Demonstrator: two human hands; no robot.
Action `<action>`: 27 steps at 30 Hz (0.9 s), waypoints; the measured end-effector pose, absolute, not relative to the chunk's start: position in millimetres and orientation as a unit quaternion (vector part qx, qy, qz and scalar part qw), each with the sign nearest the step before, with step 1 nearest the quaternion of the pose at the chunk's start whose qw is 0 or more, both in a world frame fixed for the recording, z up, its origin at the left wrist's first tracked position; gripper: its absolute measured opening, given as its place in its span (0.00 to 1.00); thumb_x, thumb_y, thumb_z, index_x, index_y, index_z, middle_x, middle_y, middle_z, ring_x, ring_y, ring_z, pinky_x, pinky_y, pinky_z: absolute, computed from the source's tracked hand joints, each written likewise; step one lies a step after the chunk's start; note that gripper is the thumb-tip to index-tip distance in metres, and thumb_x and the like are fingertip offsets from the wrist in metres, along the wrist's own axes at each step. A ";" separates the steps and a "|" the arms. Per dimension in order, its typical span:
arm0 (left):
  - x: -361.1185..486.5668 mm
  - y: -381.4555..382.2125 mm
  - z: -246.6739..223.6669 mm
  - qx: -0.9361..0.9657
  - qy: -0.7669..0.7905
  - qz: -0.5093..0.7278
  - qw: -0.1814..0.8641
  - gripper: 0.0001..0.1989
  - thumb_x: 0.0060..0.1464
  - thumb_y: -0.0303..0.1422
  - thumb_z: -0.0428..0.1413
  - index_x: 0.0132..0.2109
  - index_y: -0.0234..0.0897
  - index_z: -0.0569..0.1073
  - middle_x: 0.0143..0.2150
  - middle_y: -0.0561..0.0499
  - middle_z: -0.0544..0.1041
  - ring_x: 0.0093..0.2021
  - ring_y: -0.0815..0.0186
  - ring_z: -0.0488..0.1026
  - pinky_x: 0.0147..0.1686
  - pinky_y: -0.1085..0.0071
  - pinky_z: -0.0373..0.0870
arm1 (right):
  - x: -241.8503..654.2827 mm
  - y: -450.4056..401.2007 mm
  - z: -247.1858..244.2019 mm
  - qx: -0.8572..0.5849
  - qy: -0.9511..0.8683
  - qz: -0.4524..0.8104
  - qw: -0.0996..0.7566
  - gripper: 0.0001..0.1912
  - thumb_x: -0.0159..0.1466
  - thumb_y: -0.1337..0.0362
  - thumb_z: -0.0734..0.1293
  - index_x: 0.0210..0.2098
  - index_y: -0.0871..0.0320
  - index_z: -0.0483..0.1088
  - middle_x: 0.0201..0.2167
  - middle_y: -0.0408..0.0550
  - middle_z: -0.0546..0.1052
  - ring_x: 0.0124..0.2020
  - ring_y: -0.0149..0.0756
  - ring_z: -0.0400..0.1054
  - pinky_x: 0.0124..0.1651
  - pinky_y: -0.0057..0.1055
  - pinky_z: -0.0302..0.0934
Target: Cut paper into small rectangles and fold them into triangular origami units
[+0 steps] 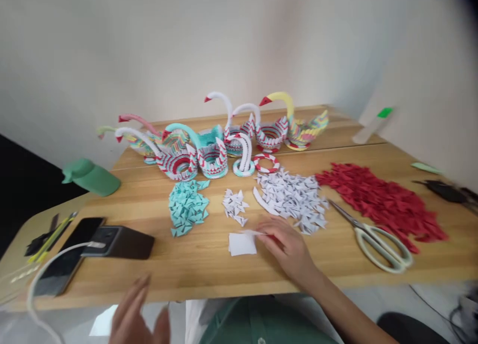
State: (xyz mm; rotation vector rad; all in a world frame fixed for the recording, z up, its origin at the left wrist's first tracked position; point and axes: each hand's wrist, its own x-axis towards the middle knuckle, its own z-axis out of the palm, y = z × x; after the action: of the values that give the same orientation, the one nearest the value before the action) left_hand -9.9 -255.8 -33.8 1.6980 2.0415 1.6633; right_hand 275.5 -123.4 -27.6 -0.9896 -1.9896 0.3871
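My right hand (pixel 289 249) pinches a white paper slip (pixel 252 232) by its right edge, lifted slightly over a small stack of white paper slips (pixel 242 245) on the wooden table. Beyond the stack lies a small heap of folded white paper pieces (pixel 234 204). A larger heap of white pieces (pixel 295 194) spreads just past my right hand. My left hand (pixel 138 316) is raised in front of the table's near edge, somewhat blurred, with thumb and fingers apart and nothing in it.
Teal pieces (pixel 188 207) and red pieces (pixel 381 197) lie in heaps, with scissors (pixel 381 242) at right. Several folded-paper swans (pixel 177 162) stand behind. At left are a green bottle (pixel 91 177), a black box (pixel 123 242) with a white cable, and a phone (pixel 56 274).
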 end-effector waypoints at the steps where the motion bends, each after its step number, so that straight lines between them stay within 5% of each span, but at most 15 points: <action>1: 2.8 -249.0 -27.0 0.585 0.638 0.500 0.025 0.27 0.53 0.34 0.58 0.60 0.52 0.67 0.59 0.51 0.70 0.58 0.53 0.68 0.60 0.54 0.64 | 275.8 -123.7 -24.8 -0.408 -0.788 0.162 0.433 0.07 0.68 0.64 0.63 0.35 0.56 0.72 0.33 0.47 0.80 0.37 0.38 0.74 0.49 0.41 0.65; 6: 65.0 -184.0 13.2 0.661 0.536 0.461 0.251 0.22 0.57 0.33 0.56 0.59 0.43 0.68 0.58 0.44 0.72 0.53 0.56 0.72 0.48 0.61 0.72 | 277.1 -128.1 -7.6 -0.387 -0.810 0.205 0.391 0.09 0.69 0.62 0.63 0.34 0.56 0.73 0.29 0.45 0.79 0.35 0.37 0.72 0.46 0.38 0.65; 10: 87.1 -153.1 23.7 0.654 0.504 0.444 0.347 0.05 0.51 0.33 0.60 0.35 0.38 0.80 0.33 0.49 0.80 0.32 0.63 0.74 0.34 0.70 0.70 | 283.3 -132.4 4.0 -0.352 -0.835 0.204 0.370 0.08 0.68 0.64 0.63 0.35 0.56 0.73 0.30 0.47 0.79 0.35 0.37 0.73 0.48 0.39 0.64; 13: 93.3 -148.3 15.7 0.548 0.533 0.480 0.430 0.11 0.50 0.38 0.61 0.26 0.36 0.77 0.23 0.52 0.75 0.25 0.67 0.69 0.28 0.73 0.65 | 292.5 -137.1 6.8 -0.395 -0.809 0.205 0.383 0.08 0.68 0.65 0.62 0.44 0.55 0.72 0.38 0.49 0.80 0.42 0.39 0.73 0.49 0.39 0.64; 19: 109.7 -150.2 -1.7 0.377 0.524 0.508 0.570 0.16 0.45 0.44 0.63 0.27 0.34 0.74 0.22 0.55 0.70 0.23 0.72 0.62 0.24 0.77 0.60 | 300.5 -141.9 -2.4 -0.336 -0.810 0.206 0.434 0.11 0.69 0.70 0.60 0.48 0.54 0.70 0.43 0.50 0.79 0.48 0.38 0.71 0.51 0.39 0.64; 24: 116.5 -159.8 -7.9 0.410 0.516 0.484 0.576 0.15 0.51 0.43 0.60 0.27 0.34 0.74 0.23 0.53 0.72 0.25 0.70 0.66 0.28 0.75 0.64 | 295.6 -144.0 -9.4 -0.344 -0.762 0.259 0.483 0.03 0.65 0.64 0.67 0.35 0.55 0.72 0.31 0.46 0.78 0.37 0.36 0.72 0.43 0.34 0.66; 27: 112.5 -165.1 -10.4 0.462 0.458 0.477 0.591 0.21 0.56 0.49 0.53 0.36 0.34 0.77 0.28 0.48 0.76 0.30 0.63 0.71 0.32 0.70 0.67 | 294.5 -146.6 -8.0 -0.385 -0.718 0.289 0.503 0.05 0.65 0.63 0.67 0.32 0.55 0.72 0.30 0.45 0.78 0.34 0.35 0.72 0.40 0.32 0.66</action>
State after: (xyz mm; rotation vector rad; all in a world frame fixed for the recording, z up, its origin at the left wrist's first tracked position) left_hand 112.5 -165.1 -10.4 1.0750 1.0658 1.1093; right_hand 294.5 -146.6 -8.0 -0.9286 -1.7337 0.6968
